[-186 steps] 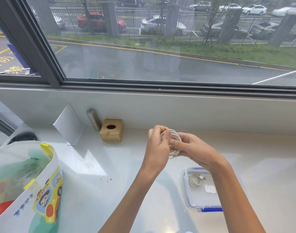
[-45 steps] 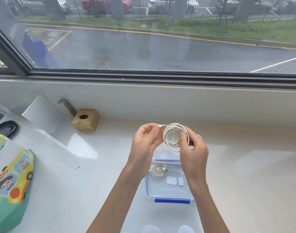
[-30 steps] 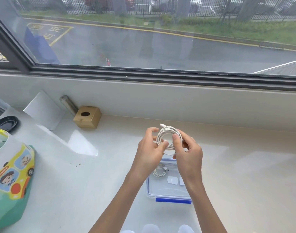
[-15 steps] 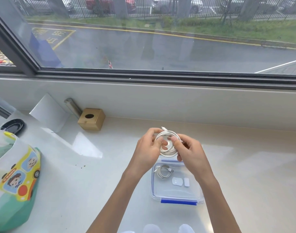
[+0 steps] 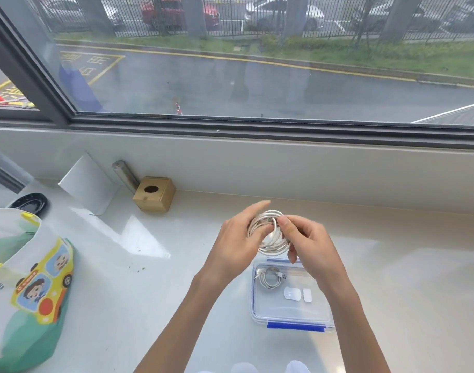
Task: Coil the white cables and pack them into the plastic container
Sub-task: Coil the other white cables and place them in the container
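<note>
1. Holding the white cable (image 5: 269, 234) as a flat ring of stacked loops, both hands keep it in the air; it sits just above the far end of the plastic container (image 5: 284, 313), not yet inside.
2. The right hand (image 5: 308, 243) pinches the ring's upper right, thumb on the front and fingers curled behind; I judge this clamp stops the loops springing apart.
3. The left hand (image 5: 238, 238) lays its thumb across the ring's left arc and grips there; its forefinger sticks out straight past the coil; the other fingers are hidden behind.
4. The cable looks smooth, round and slightly glossy; such a sheath is likely springy, so the pinch matters until it lies flat.
5. Directly under the grip, the container is clear, shallow and rectangular with rounded corners and a blue latch (image 5: 295, 326) on its near edge; a smaller coil (image 5: 269, 277) and two flat white pieces (image 5: 292, 294) lie inside.
6. Beneath lies a pale, glossy counter (image 5: 176, 292); left of the grip and farther off stands a wooden cube (image 5: 154, 194) with a round hole; far left and nearer slumps a printed bag (image 5: 28, 286).
</note>
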